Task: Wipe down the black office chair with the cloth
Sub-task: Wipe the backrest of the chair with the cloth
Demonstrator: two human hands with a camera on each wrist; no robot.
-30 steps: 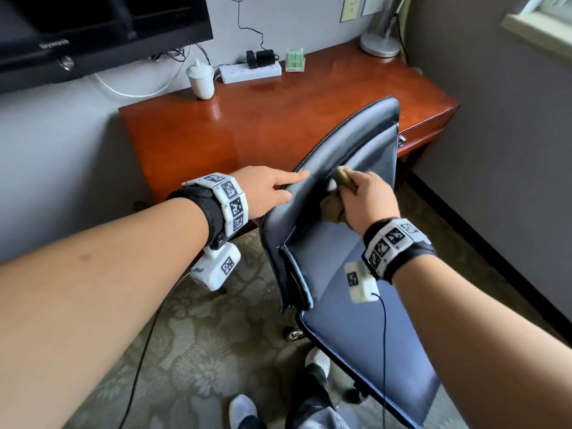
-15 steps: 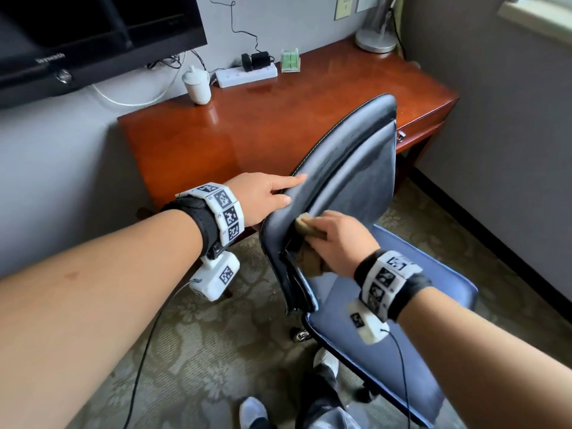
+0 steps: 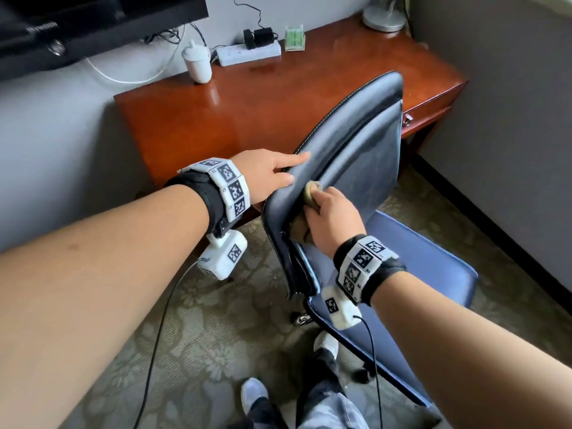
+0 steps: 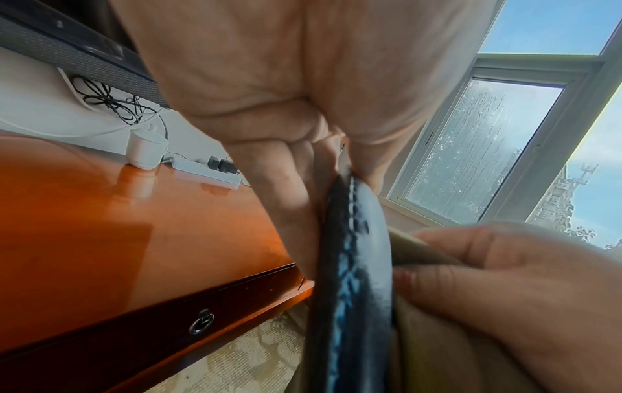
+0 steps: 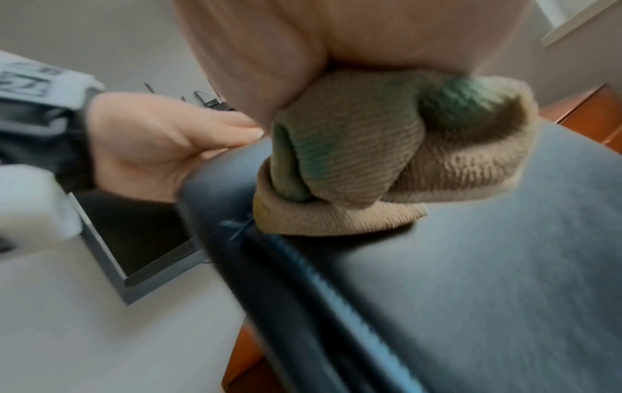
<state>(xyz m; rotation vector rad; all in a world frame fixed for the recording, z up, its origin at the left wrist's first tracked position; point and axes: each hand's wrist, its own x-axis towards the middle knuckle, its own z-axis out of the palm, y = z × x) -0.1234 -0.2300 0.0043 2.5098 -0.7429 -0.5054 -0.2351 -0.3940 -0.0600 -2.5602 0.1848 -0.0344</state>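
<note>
The black office chair (image 3: 349, 156) stands in the middle of the head view, its backrest running as a long band from the lower centre of the frame up to the upper right, toward the corner of the table (image 3: 216, 119). The right hand (image 3: 332, 219) is at the lower end of this band, with its fingers curled tight around the bunched tan cloth (image 3: 311, 193) and pressing it on the front face of the backrest, just inside the stitched edge. So the unwiped length of the backrest lies up and to the right of this hand, along the long axis, and I judge the coming stroke must follow that line. The left hand (image 3: 266, 173) is nearer to the top edge: it clamps the rim of the backrest, thumb on the front side and fingers behind, just beside the cloth, and seems to steady the chair. The blue seat (image 3: 433, 274) lies in the lower right, under the right forearm. On the dark screen (image 3: 93, 13) in the upper left there is a small brand word, but it is too blurred to read with confidence. The wrist bands carry only black-and-white square markers, no letters.
</note>
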